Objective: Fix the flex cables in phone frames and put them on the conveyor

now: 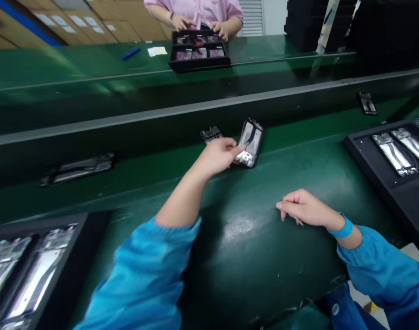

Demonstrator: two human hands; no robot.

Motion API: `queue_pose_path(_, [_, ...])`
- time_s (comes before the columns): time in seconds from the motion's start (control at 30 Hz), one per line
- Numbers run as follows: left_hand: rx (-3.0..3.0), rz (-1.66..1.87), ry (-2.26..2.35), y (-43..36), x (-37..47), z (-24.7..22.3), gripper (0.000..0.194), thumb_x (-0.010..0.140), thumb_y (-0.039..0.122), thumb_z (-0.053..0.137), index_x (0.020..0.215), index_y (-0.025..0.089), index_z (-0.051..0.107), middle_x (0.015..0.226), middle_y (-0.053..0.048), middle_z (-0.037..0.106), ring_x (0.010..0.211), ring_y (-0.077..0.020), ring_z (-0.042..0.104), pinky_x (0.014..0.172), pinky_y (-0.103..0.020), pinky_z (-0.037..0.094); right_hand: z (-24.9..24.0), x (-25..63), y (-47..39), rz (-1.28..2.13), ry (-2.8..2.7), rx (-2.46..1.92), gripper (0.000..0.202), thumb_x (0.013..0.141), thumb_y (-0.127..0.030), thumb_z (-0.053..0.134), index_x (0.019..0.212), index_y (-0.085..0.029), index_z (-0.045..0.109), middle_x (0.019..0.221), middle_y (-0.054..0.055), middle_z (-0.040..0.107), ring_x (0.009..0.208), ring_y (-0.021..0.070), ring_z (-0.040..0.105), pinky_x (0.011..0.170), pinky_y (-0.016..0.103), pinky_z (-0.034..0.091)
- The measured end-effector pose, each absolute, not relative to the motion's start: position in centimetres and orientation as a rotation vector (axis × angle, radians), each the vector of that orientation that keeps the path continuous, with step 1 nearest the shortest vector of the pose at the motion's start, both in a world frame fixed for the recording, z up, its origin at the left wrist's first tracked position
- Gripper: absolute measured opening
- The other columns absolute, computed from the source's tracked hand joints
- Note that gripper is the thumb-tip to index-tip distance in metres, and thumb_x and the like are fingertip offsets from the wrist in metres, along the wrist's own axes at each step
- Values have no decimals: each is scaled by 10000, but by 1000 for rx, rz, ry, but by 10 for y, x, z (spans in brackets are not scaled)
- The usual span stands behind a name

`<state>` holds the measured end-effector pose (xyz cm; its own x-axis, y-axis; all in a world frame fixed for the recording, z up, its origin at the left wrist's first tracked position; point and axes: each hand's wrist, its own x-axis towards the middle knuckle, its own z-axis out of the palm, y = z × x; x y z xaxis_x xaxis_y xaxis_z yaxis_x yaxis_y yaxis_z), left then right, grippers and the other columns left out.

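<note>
My left hand (218,158) reaches over the green bench and grips an opened smartphone (252,140) by its near left edge, thumb against fingers. The phone is tilted up, showing a silver inside and a black flex cable. Partly hidden behind that hand, another phone assembly (211,133) lies on the bench. My right hand (304,207), with a blue band at the wrist, hovers over the bench to the right, its fingers curled together and nothing visible in them.
Black trays with phone assemblies flank me, one left (92,233) and one right (367,160). Single phones lie at the far left (80,169) and far right (368,103). Beyond a raised metal ledge (154,113), a co-worker's hands touch a black tray (199,64).
</note>
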<state>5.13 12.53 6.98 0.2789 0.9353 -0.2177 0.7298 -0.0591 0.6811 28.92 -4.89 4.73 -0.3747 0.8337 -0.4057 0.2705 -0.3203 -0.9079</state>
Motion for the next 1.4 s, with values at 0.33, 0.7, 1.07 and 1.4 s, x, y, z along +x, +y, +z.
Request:
queue_pose_path(0.33, [2276, 154, 1158, -1, -20, 60, 399, 993, 511, 465, 1152, 249, 721, 1139, -89, 712, 1021, -269, 640, 871, -390, 496, 75, 299, -57, 1134, -2090, -1671, 421, 1016, -310, 504, 618, -176, 534, 540, -35, 418, 519, 112, 378, 567, 300, 233])
queue_pose_path(0.7, [2528, 548, 857, -43, 61, 44, 235, 1043, 258, 504, 1027, 208, 734, 883, -34, 711, 934, -214, 602, 916, -428, 353, 70, 271, -79, 926, -2293, -1954, 349, 814, -392, 828, 783, -186, 548, 773, 8, 587, 657, 152, 457, 585, 284, 237])
queue_pose_path(1.07, [2510, 578, 1071, -52, 56, 42, 257, 1017, 224, 511, 871, 178, 717, 835, -51, 720, 860, -225, 577, 764, -410, 358, 79, 275, -56, 1621, -1974, -1852, 393, 887, -231, 604, 510, -179, 508, 427, -54, 361, 424, 77, 336, 448, 266, 208])
queue_pose_path(1.4, [2486, 658, 1049, -53, 57, 37, 249, 1018, 231, 521, 847, 181, 696, 822, -40, 705, 853, -228, 550, 734, -394, 341, 75, 271, -43, 2006, -1519, -1983, 321, 881, -227, 627, 566, -164, 623, 398, -36, 509, 329, 92, 470, 331, 172, 351])
